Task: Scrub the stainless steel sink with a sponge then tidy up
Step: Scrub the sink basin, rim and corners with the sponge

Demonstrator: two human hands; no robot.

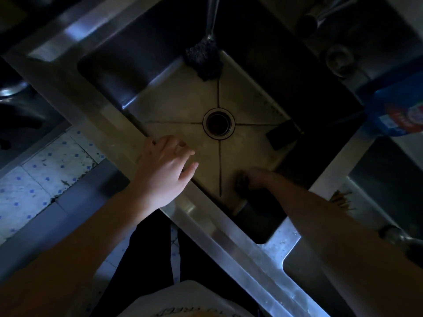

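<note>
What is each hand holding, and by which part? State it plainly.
The left hand holds nothing; it rests on the sink rim. The right hand grips a dark sponge from above; too dim to tell which part.

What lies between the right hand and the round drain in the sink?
Nothing visible. Bare floor of the stainless steel sink runs from the right hand to the round drain. The dark scouring pad sits at the far corner, the small dark block by the side wall, both aside.
</note>
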